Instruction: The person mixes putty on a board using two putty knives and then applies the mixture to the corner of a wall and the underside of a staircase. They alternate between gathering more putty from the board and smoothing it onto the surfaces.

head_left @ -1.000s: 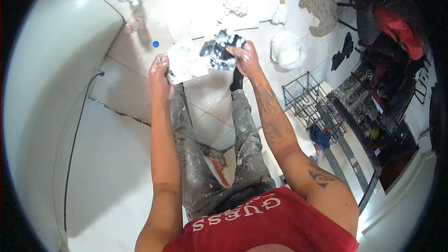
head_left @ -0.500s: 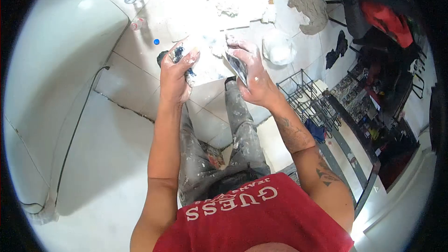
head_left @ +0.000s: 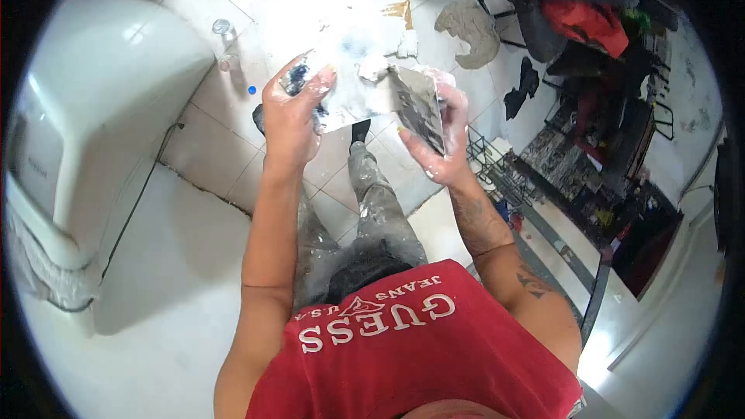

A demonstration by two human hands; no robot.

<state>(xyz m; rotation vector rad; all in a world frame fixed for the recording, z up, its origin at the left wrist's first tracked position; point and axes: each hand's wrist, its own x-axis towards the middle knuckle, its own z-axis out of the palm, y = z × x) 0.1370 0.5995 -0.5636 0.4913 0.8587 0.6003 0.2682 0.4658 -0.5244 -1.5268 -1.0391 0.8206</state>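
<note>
My left hand (head_left: pixel 293 112), smeared with white, is closed around a dark blue, white-crusted part of a flat white-coated plate (head_left: pixel 345 105). I cannot make out exactly what kind of tool this is. A lump of white paste (head_left: pixel 374 70) sits at the plate's right side, near the upper corner of a flat metal scraper blade (head_left: pixel 419 109). My right hand (head_left: pixel 448 128) grips that blade along its right edge, thumb in front and fingers behind. Its grey face is turned toward me, with white smears on it.
A white-splattered sheet (head_left: pixel 396 6) lies on the tiles beyond my hands. Two clear bottles (head_left: pixel 223 27) and a blue cap (head_left: pixel 252 90) are to the left, near a large white curved fixture (head_left: pixel 140 70). On the right are a grey cloth (head_left: pixel 468 35), a wire rack (head_left: pixel 493 163) and dark clutter.
My right hand has turned the metal blade from nearly edge-on to showing its broad face, and moved slightly right. The left hand keeps its hold. The camera view has shifted.
</note>
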